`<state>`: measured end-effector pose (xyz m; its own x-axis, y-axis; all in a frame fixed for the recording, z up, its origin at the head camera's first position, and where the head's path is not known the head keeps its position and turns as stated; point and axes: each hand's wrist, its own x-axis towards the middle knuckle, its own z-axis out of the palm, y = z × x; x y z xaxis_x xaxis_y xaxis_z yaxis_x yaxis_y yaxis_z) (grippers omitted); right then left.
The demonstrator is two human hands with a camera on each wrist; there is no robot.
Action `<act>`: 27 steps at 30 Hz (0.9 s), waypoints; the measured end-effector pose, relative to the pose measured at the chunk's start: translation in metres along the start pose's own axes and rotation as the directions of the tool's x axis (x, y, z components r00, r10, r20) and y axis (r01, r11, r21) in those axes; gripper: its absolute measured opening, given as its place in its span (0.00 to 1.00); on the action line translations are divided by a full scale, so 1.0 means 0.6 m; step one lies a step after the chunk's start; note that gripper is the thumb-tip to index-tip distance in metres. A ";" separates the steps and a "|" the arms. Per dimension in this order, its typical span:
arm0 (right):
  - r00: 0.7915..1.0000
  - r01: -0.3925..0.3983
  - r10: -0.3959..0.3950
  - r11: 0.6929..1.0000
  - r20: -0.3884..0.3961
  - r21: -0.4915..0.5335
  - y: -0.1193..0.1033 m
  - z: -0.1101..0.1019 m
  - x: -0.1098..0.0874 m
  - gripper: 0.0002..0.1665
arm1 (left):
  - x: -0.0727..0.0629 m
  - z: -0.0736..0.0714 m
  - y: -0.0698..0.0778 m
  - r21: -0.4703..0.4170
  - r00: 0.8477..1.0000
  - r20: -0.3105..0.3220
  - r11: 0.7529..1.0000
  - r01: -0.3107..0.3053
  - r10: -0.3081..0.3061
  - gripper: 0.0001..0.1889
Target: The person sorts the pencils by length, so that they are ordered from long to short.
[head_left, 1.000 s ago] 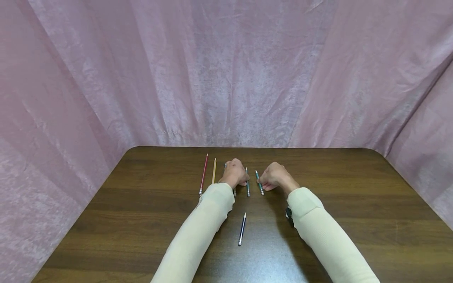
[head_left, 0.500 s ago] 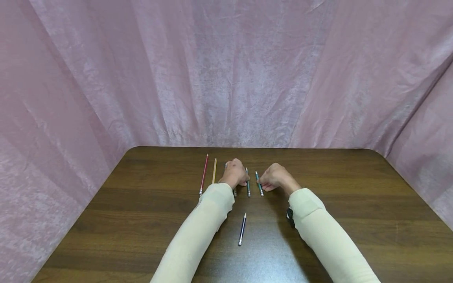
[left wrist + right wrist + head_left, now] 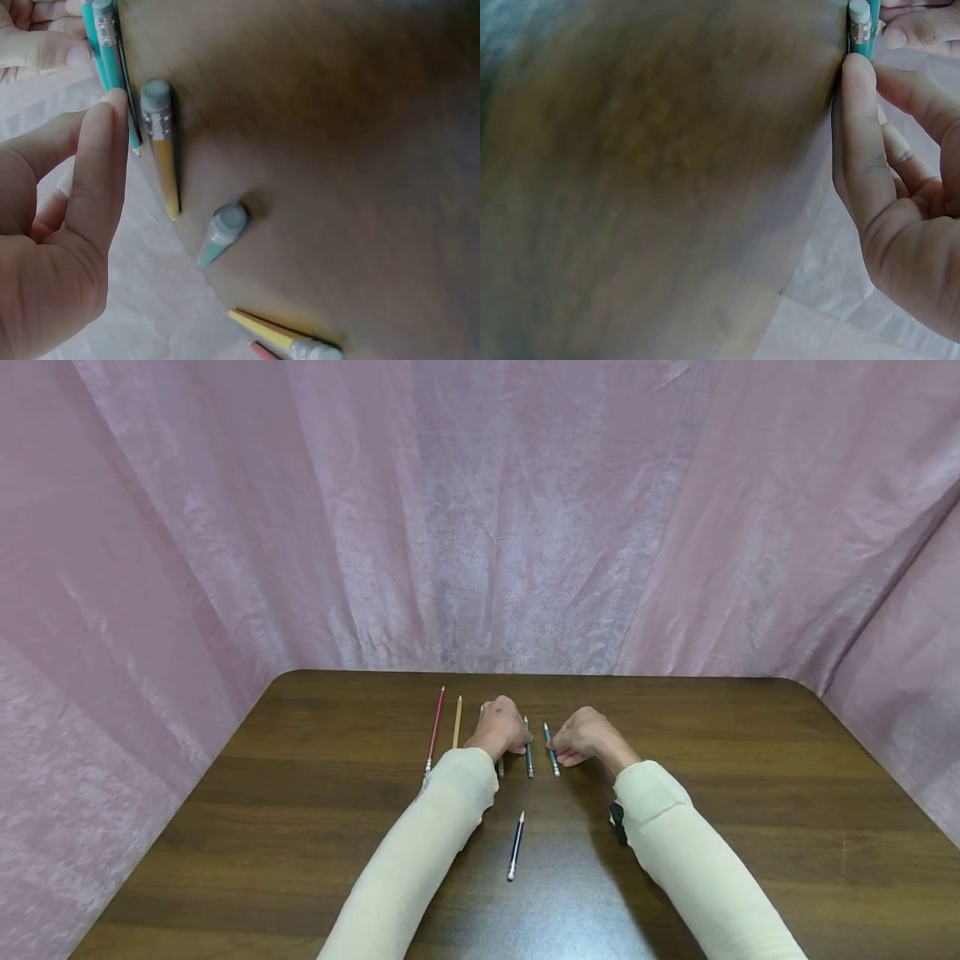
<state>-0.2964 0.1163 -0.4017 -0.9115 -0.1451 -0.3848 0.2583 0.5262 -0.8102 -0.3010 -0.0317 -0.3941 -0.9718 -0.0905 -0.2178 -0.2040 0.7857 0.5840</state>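
Observation:
My left hand [image 3: 504, 727] pinches a dark green pencil [image 3: 530, 768] between thumb and fingertips as it lies on the table. Just to the right, my right hand [image 3: 587, 737] pinches a teal pencil [image 3: 556, 767] near its middle, this one slightly slanted. A narrow gap parts the two pencils in the head view. Both have their points away from me and their erasers toward me. In the left wrist view, a brownish-yellow pencil [image 3: 163, 161] and a green pencil [image 3: 214, 250] lie beside the left hand. From the head, that hand and sleeve partly cover these.
A red pencil [image 3: 435, 727] and a yellow pencil [image 3: 457, 724] lie further left in the row. Nearer to me is a dark blue pencil [image 3: 516, 847]. The brown wooden table [image 3: 750, 827] ends at a pink curtain [image 3: 525, 527] behind.
The head view has shifted very slightly. Both hands stay at their pencils, and no pencil has visibly moved on the table.

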 end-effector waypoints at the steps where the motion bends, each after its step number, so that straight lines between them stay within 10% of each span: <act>1: 1.000 0.001 -0.001 1.000 -0.001 0.004 0.000 -0.001 0.000 0.05 | 0.000 -0.002 0.000 -0.009 1.000 0.006 1.000 -0.002 0.002 0.11; 13: 0.995 0.053 -0.058 0.997 0.081 0.060 0.011 -0.022 -0.032 0.08 | -0.004 -0.035 -0.005 -0.340 0.988 0.143 0.940 -0.010 0.063 0.04; 27: 0.974 0.092 -0.122 0.984 0.194 0.155 0.026 -0.011 -0.075 0.15 | -0.055 -0.076 -0.035 -0.471 0.943 0.242 0.877 -0.092 0.229 0.02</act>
<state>-0.2537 0.1369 -0.3943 -0.8569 -0.3674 -0.3615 0.2196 0.3742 -0.9009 -0.2703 -0.0733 -0.3636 -0.9345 0.2424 -0.2608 -0.1453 0.4090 0.9009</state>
